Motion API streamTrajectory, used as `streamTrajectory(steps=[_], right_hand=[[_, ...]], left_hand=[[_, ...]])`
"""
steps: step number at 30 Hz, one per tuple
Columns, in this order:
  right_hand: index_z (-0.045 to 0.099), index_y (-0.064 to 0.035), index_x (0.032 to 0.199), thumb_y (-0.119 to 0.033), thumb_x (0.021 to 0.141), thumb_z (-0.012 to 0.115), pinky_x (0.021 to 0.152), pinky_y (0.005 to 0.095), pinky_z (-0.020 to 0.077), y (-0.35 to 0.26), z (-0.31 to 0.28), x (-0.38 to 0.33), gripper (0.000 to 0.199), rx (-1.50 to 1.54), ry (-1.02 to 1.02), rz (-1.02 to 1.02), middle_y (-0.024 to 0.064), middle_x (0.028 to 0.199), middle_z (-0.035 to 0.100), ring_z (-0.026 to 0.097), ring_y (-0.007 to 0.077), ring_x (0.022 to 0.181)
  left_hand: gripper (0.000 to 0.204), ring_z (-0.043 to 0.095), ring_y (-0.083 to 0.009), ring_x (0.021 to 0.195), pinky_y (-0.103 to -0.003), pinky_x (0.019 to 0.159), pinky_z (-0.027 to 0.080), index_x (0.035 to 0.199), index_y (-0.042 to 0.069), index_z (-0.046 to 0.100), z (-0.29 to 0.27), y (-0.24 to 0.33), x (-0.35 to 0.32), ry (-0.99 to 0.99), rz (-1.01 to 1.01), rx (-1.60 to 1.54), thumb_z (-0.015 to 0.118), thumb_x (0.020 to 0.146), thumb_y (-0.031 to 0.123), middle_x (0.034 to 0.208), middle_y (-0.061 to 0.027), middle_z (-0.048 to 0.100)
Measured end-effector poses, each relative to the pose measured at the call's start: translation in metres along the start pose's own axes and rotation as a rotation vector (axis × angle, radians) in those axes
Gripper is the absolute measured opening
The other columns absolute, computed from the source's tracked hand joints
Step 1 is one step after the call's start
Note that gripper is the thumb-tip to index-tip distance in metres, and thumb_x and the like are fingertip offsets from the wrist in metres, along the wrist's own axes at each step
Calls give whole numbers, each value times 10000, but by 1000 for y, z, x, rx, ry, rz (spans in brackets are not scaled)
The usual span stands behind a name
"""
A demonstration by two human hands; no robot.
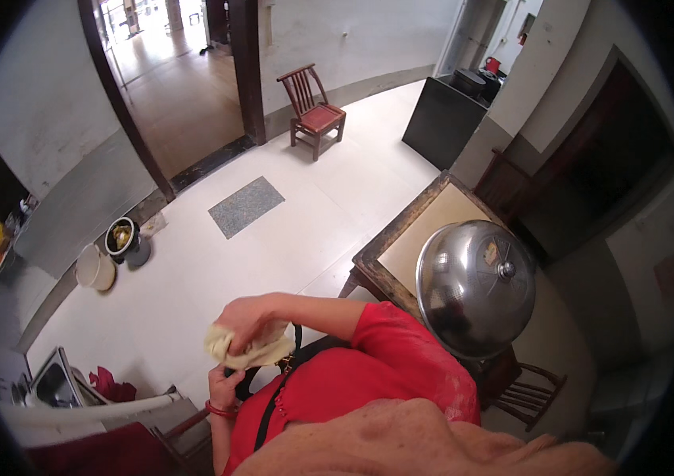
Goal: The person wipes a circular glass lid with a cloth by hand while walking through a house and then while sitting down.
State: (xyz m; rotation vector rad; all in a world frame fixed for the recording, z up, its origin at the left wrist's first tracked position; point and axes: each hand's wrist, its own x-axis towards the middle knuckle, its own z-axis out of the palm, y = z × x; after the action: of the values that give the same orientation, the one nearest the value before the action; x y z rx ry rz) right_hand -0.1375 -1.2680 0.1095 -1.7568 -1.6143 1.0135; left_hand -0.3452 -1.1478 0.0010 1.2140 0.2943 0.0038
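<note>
My right hand [245,317] reaches across in front of my red top and is closed on a crumpled pale yellow cloth [261,349]. Just below it, my left hand [226,387], with a red bracelet on the wrist, grips the underside of the same bundle. There a dark object [245,379] shows beneath the cloth; I cannot tell what it is. A black strap [272,404] runs down across my chest from the bundle. Both hands are held in the air, over the pale tiled floor.
To my right stands a wooden table [388,258] with a domed steel cover [476,285] on it and a wooden chair [531,393] beside it. Another wooden chair [313,115], a grey mat [245,206], a dark pot [124,239], a metal sink [55,381] and a black cabinet [440,119] surround the floor.
</note>
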Motion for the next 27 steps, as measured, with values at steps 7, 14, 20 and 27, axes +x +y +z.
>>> streamTrajectory(steps=[7,14,20,27], right_hand=[[584,-50,1099,-172,742,713,848,296,463,199,-9,12,398,986,622,153,46,1031,621,565,125,931],[622,-53,1024,-159,725,739,801,284,477,262,-178,63,338,806,828,73,15,950,638,583,118,872],[642,-50,910,-222,649,729,707,300,478,239,-361,105,324,459,439,73,72,834,669,610,155,767],[640,-81,954,-278,627,729,729,307,485,267,-448,195,392,184,299,75,95,871,679,632,191,802]], left_hand=[[457,604,-410,1014,-500,939,448,1178,-129,499,-50,68,110,45,62,-116,627,800,93,1086,-287,606],[573,584,-414,1055,-475,906,473,1259,-60,464,-73,86,285,27,139,-185,650,754,136,1147,-296,573],[624,572,-422,1069,-473,843,515,1288,-42,436,-43,180,398,-147,-22,-125,646,740,168,1180,-297,545],[599,579,-446,1038,-513,779,547,1235,-99,440,-93,186,495,-117,-46,-200,615,739,186,1157,-305,554]])
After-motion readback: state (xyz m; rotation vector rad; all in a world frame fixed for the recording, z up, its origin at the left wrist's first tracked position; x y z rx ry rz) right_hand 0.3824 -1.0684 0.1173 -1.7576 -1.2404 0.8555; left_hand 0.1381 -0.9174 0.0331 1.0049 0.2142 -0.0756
